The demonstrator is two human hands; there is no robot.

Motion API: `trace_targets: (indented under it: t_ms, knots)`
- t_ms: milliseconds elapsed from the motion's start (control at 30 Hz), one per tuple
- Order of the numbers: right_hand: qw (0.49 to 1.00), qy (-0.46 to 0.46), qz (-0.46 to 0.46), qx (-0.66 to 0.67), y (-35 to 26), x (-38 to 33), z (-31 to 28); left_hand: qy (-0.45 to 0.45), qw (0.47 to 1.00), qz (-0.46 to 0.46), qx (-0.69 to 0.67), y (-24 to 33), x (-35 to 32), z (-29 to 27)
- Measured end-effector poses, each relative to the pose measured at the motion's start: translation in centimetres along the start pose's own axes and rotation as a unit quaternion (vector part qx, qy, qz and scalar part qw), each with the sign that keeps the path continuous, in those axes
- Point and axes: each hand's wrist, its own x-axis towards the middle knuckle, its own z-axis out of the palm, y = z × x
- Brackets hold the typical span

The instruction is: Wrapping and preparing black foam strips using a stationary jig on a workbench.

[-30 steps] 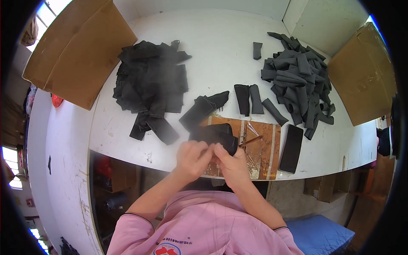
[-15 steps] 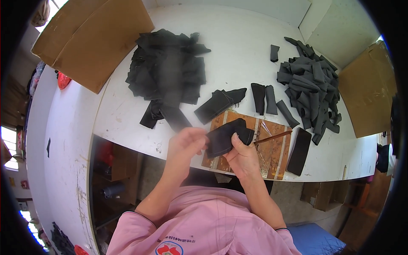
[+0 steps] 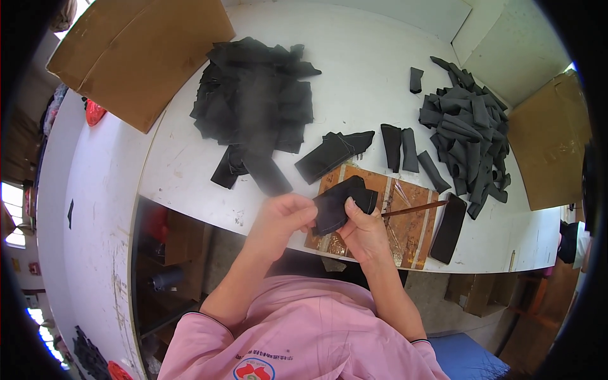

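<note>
- Head cam: L hand [image 3: 280,220] touches edge of black cloth [image 3: 332,212]; can't tell if fingers grip.
- R hand [image 3: 367,233] has fingers clamped on it, over brown board [image 3: 416,229].
- Cloth's spread wider vs a sec ago, so prob. easier to work on.

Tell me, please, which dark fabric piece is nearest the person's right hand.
It is the black piece over the brown board, with the right hand gripping it; the other dark pieces lie loose or heaped, farther from that hand.
</note>
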Motion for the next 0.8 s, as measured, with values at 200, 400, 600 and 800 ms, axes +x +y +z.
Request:
trace_targets:
  t_ms: [200, 400, 600, 800]
  knots:
    - [0.999, -0.003, -0.006, -0.039, 0.1, 2.0, -0.1, -0.015, 0.998, 0.054, -0.035, -1.2, 1.0, 0.2]
    - [0.721, 0.178, -0.266, -0.615, -0.1, 3.2, 0.6, 0.105, 0.983, 0.147, 0.022, -2.7, 4.7, -0.1]
    - [0.778, -0.001, -0.318, -0.542, -0.9, 0.2, 2.7, 0.066, 0.967, 0.202, 0.138, -2.1, 3.3, 1.4]
    - [0.807, 0.028, -0.320, -0.495, -1.4, -0.8, 2.7, 0.061, 0.923, 0.262, 0.274, -1.0, 1.2, 3.0]
